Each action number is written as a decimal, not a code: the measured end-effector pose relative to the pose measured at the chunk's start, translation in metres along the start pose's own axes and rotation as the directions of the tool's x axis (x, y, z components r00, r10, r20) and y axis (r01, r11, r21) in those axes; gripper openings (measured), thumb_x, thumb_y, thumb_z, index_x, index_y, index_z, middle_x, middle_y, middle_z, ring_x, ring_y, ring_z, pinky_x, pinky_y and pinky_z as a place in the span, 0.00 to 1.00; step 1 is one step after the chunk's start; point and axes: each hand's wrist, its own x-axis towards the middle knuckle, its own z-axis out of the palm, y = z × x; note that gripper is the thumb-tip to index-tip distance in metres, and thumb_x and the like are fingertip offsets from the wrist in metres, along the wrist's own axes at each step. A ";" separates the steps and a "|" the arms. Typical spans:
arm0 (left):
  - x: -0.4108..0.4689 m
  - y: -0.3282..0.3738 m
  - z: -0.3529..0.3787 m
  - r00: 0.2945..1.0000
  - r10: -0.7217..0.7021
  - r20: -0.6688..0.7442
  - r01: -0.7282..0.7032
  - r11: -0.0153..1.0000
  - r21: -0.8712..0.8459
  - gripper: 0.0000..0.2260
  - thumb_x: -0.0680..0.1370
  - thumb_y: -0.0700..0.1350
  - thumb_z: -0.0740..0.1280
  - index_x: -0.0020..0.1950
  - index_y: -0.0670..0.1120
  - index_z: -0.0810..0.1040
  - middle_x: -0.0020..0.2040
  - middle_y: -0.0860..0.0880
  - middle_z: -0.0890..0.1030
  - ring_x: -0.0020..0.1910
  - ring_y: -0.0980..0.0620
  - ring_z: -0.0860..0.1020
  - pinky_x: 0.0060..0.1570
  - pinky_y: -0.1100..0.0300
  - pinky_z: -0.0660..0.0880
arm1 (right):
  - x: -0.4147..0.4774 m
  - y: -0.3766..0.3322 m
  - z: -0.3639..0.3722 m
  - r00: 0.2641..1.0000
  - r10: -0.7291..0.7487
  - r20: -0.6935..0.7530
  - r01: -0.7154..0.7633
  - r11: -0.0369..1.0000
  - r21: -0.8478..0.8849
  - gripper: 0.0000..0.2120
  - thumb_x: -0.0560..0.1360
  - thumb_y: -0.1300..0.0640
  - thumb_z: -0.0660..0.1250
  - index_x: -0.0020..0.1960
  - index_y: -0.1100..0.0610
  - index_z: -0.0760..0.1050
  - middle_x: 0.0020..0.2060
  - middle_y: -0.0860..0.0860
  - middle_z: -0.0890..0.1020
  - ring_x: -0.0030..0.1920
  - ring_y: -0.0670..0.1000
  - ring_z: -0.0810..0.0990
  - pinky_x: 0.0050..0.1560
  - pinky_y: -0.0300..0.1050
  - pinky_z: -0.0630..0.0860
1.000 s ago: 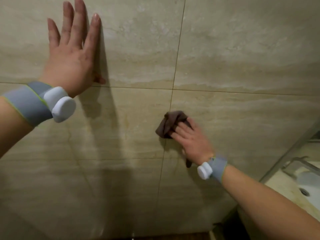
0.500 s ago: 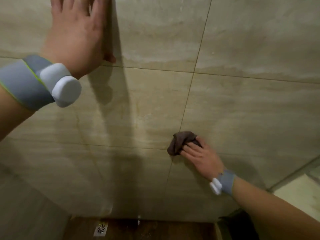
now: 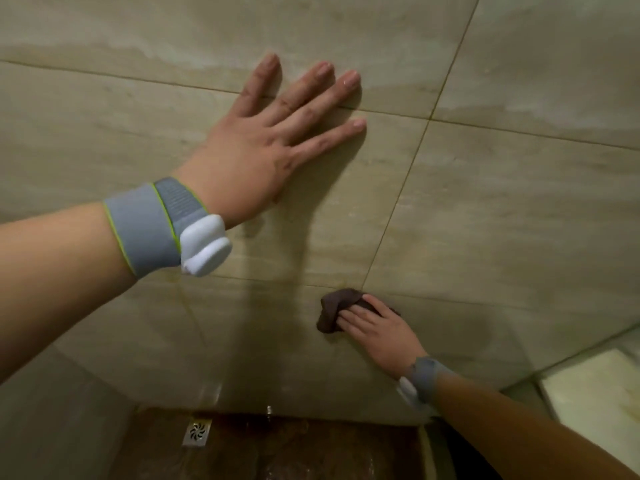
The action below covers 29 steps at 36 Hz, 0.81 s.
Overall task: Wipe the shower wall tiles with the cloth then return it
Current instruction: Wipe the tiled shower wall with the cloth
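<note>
Beige shower wall tiles (image 3: 485,209) fill nearly everything we see, crossed by thin grout lines. Our right hand (image 3: 375,329) presses a dark brown cloth (image 3: 330,311) flat against the wall low down, just below a horizontal grout line and just left of a vertical one; the fingers lie together on top of the bunched cloth, pinning it to the tile rather than wrapping round it. Most of the cloth pokes out to the left of the fingertips. Our right forearm runs down to the lower right corner, with a grey wristband (image 3: 424,381) at the wrist. Below the hand bare tile runs down to the dark brown floor (image 3: 311,445), where a small square drain (image 3: 197,432) sits near the foot of the wall. To the right the wall ends at a slanted edge, with a pale surface (image 3: 595,389) beyond it. Higher and to the left, well apart from the cloth, our left hand (image 3: 256,147) lies flat on the wall, fingers spread and empty, the fingertips crossing a horizontal grout line. Its wrist carries a grey band (image 3: 149,226) with a white unit (image 3: 204,247). Wide bare tile stretches above and to the right.
</note>
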 end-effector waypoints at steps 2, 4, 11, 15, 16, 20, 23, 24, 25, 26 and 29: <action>0.001 0.001 0.001 1.000 0.001 0.011 -0.002 1.000 0.006 0.35 0.72 0.45 0.47 0.81 0.53 0.48 0.82 0.45 0.48 0.80 0.44 0.46 0.75 0.38 0.42 | 0.019 0.003 -0.030 0.975 0.064 -0.211 -0.056 0.998 0.042 0.21 0.72 0.57 0.64 0.65 0.51 0.77 0.62 0.49 0.81 0.64 0.51 0.78 0.73 0.55 0.53; -0.002 -0.002 -0.002 1.000 0.008 0.006 -0.008 1.000 -0.004 0.36 0.72 0.45 0.48 0.81 0.52 0.48 0.82 0.45 0.48 0.80 0.45 0.45 0.75 0.39 0.42 | 0.038 0.010 -0.072 0.923 0.147 -0.355 -0.119 0.988 0.101 0.20 0.72 0.58 0.59 0.61 0.53 0.79 0.59 0.52 0.82 0.61 0.54 0.79 0.72 0.58 0.56; -0.013 -0.020 -0.008 0.993 0.065 -0.095 -0.069 0.997 -0.038 0.27 0.81 0.44 0.57 0.81 0.45 0.55 0.81 0.45 0.55 0.80 0.45 0.53 0.76 0.41 0.49 | 0.070 0.033 -0.198 0.709 0.448 -0.544 -0.317 0.892 0.323 0.30 0.63 0.64 0.63 0.65 0.57 0.75 0.66 0.57 0.76 0.70 0.60 0.65 0.76 0.63 0.47; -0.031 -0.019 -0.011 0.996 0.033 -0.077 -0.055 0.949 -0.310 0.34 0.76 0.48 0.67 0.78 0.40 0.59 0.76 0.39 0.66 0.73 0.41 0.66 0.72 0.50 0.62 | 0.066 0.024 -0.225 0.640 0.551 -0.536 -0.268 0.814 0.516 0.33 0.60 0.74 0.63 0.67 0.64 0.72 0.65 0.62 0.74 0.70 0.64 0.66 0.75 0.64 0.51; -0.038 -0.013 -0.009 0.999 -0.019 -0.049 -0.002 0.922 -0.388 0.34 0.77 0.50 0.67 0.78 0.40 0.60 0.72 0.39 0.70 0.68 0.41 0.71 0.68 0.53 0.65 | 0.061 0.020 -0.225 0.617 0.580 -0.533 -0.246 0.785 0.569 0.34 0.61 0.76 0.63 0.67 0.66 0.71 0.64 0.64 0.75 0.69 0.65 0.68 0.75 0.61 0.54; -0.076 -0.002 -0.003 0.918 -0.245 0.313 0.396 0.524 -0.754 0.38 0.75 0.56 0.70 0.78 0.45 0.58 0.65 0.49 0.73 0.59 0.52 0.74 0.59 0.76 0.65 | 0.055 -0.001 -0.233 0.617 0.663 -0.424 -0.168 0.637 0.752 0.34 0.67 0.76 0.60 0.73 0.64 0.65 0.70 0.61 0.71 0.72 0.58 0.67 0.73 0.38 0.56; -0.090 0.003 0.001 0.827 -0.125 0.547 0.555 0.034 -0.831 0.28 0.74 0.51 0.71 0.72 0.51 0.66 0.62 0.49 0.78 0.57 0.57 0.78 0.60 0.65 0.74 | 0.059 -0.019 -0.241 0.692 0.656 -0.302 -0.129 0.524 0.842 0.35 0.70 0.73 0.59 0.75 0.58 0.61 0.72 0.56 0.69 0.70 0.50 0.66 0.67 0.26 0.57; -0.092 0.006 0.001 0.821 -0.077 0.566 0.562 -0.065 -0.824 0.21 0.76 0.50 0.69 0.68 0.55 0.70 0.60 0.53 0.79 0.57 0.63 0.78 0.58 0.67 0.74 | 0.061 -0.024 -0.243 0.698 0.664 -0.269 -0.121 0.480 0.869 0.35 0.70 0.73 0.60 0.75 0.57 0.62 0.71 0.54 0.70 0.69 0.49 0.68 0.66 0.26 0.59; -0.093 0.010 0.002 0.817 -0.048 0.575 0.562 -0.163 -0.811 0.16 0.77 0.49 0.68 0.63 0.58 0.73 0.59 0.57 0.81 0.56 0.66 0.79 0.56 0.69 0.74 | 0.064 -0.030 -0.245 0.697 0.677 -0.236 -0.117 0.432 0.894 0.35 0.69 0.72 0.60 0.74 0.55 0.63 0.70 0.53 0.71 0.68 0.48 0.69 0.65 0.28 0.61; -0.095 0.015 0.003 0.808 -0.043 0.588 0.559 -0.259 -0.787 0.13 0.77 0.48 0.68 0.61 0.58 0.75 0.58 0.56 0.82 0.57 0.63 0.79 0.57 0.66 0.75 | 0.067 -0.035 -0.246 0.687 0.697 -0.205 -0.116 0.384 0.916 0.34 0.69 0.72 0.60 0.73 0.54 0.64 0.68 0.51 0.73 0.66 0.46 0.70 0.63 0.30 0.63; -0.100 0.025 0.013 0.725 -0.117 0.679 0.521 -0.552 -0.651 0.14 0.77 0.44 0.68 0.63 0.47 0.78 0.61 0.42 0.83 0.59 0.46 0.81 0.57 0.51 0.79 | 0.072 -0.043 -0.242 0.633 0.765 -0.119 -0.140 0.265 0.954 0.27 0.69 0.68 0.62 0.66 0.52 0.68 0.62 0.49 0.74 0.60 0.43 0.72 0.61 0.36 0.68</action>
